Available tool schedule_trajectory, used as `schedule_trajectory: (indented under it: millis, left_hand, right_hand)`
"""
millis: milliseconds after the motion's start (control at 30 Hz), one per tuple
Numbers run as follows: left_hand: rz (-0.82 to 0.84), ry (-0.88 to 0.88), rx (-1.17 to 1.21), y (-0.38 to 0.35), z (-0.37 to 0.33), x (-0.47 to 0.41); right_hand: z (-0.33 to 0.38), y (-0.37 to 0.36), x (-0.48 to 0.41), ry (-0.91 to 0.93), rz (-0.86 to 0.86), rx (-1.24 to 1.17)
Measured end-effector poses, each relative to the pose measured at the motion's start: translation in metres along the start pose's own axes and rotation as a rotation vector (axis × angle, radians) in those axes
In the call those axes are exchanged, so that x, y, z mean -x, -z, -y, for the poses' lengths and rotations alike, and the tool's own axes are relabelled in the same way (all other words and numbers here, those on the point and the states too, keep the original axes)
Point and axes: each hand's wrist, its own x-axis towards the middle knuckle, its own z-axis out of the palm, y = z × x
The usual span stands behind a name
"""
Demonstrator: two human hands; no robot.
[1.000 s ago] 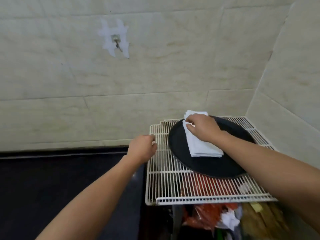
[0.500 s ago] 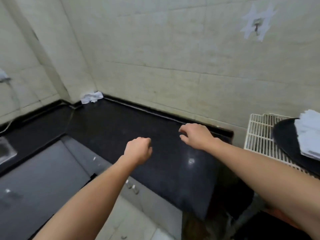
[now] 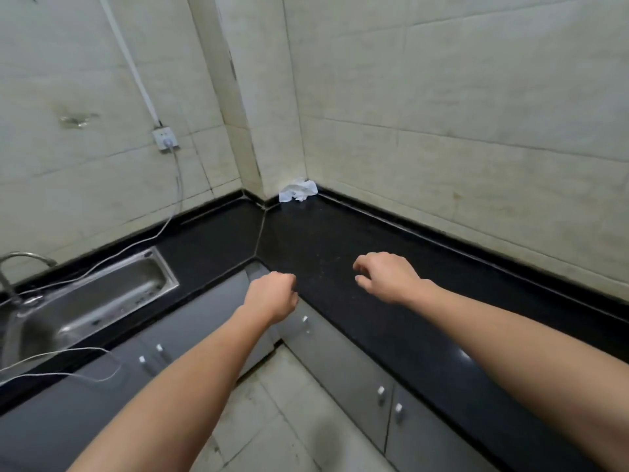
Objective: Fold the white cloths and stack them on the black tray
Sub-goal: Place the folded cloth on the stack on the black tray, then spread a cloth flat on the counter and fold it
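A crumpled white cloth (image 3: 298, 191) lies in the far corner of the black countertop (image 3: 340, 253), against the tiled wall. My left hand (image 3: 272, 299) hovers over the counter's front edge, curled into a loose fist with nothing in it. My right hand (image 3: 386, 277) hangs above the counter to the right, fingers bent and apart, holding nothing. Both hands are well short of the cloth. The black tray and the folded stack are out of view.
A steel sink (image 3: 92, 301) with a tap (image 3: 20, 264) is set in the counter at left. A white cable (image 3: 170, 212) runs from a wall socket (image 3: 165, 139) across the counter. Grey cabinet doors (image 3: 340, 366) are below, over a tiled floor (image 3: 272, 430).
The view has swung left, away from the wire rack, tray and folded stack. My right hand let go of the stack. Both hands moved along the counter toward the corner cloth.
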Motion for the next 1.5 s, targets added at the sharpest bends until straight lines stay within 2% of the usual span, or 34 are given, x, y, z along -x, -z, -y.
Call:
schedule_trajectory:
  millis: [133, 300, 667, 867, 1033, 1333, 1500]
  left_hand:
    - [0.007, 0.012, 0.012, -0.01, 0.047, -0.032]
    - [0.054, 0.004, 0.051, -0.038, 0.072, -0.073]
    - [0.062, 0.103, 0.102, -0.044, 0.167, -0.234]
    - [0.095, 0.143, 0.111, -0.055, 0.228, -0.296]
    - [0.105, 0.112, 0.109, -0.074, 0.287, -0.352]
    - [0.139, -0.026, 0.113, -0.097, 0.419, -0.471]
    - [0.169, -0.076, 0.136, -0.117, 0.453, -0.522]
  right_hand:
    - [0.02, -0.01, -0.059, -0.002, -0.001, -0.001]
    - [0.015, -0.038, -0.122, -0.013, 0.044, 0.005]
    - [-0.004, -0.077, -0.335, -0.008, 0.078, -0.032]
    - [0.014, -0.089, -0.43, 0.034, 0.111, -0.015]
    - [0.035, -0.115, -0.497, 0.014, 0.129, -0.008]
    - [0.08, -0.162, -0.637, -0.141, 0.128, -0.035]
    - [0.081, -0.183, -0.686, -0.203, 0.167, -0.036]
